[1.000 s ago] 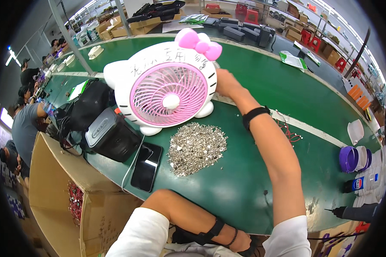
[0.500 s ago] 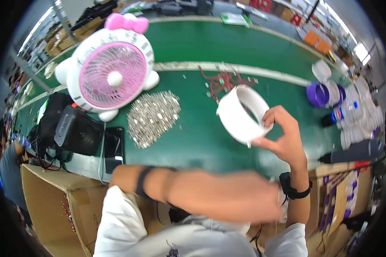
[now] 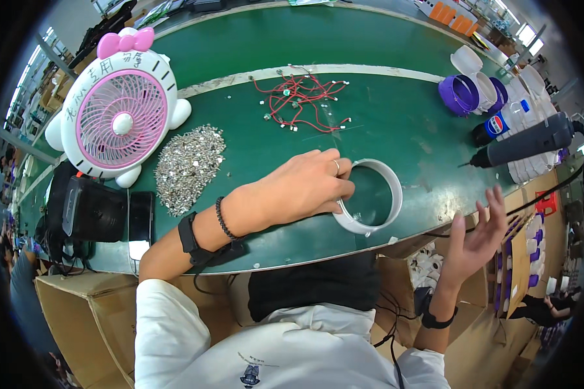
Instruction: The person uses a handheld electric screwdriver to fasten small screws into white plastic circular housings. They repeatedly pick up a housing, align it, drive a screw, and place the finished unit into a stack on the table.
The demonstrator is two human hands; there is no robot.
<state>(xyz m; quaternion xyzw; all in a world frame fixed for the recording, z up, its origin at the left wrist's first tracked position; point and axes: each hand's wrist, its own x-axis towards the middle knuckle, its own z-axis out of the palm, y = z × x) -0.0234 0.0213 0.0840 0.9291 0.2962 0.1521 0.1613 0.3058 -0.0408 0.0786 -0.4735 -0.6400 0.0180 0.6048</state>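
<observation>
A white plastic ring [image 3: 396, 198], like a short wide tube, rests on the green bench near its front edge. My left hand [image 3: 315, 181] reaches across from the left, its fingers closed on the ring's left rim. To the right, past the bench's front edge, my right hand [image 3: 479, 235] is raised with its fingers spread and nothing in it. Beyond my left hand lies a tangle of red wires [image 3: 298, 102] with small connectors. A heap of small silvery metal pieces [image 3: 189, 170] lies left of my left hand.
A pink and white fan [image 3: 120, 126] stands at the left, above a black speaker-like box [image 3: 94, 209] and a phone [image 3: 142, 217]. At the right are a dark electric screwdriver [image 3: 525, 142], a bottle [image 3: 499, 124], and purple and white rings [image 3: 459, 95]. Cardboard boxes [image 3: 84, 324] stand below the bench.
My right hand has let go of the white ring and moved right and down, opening. My left hand has come over to grip the ring. The whole view has shifted.
</observation>
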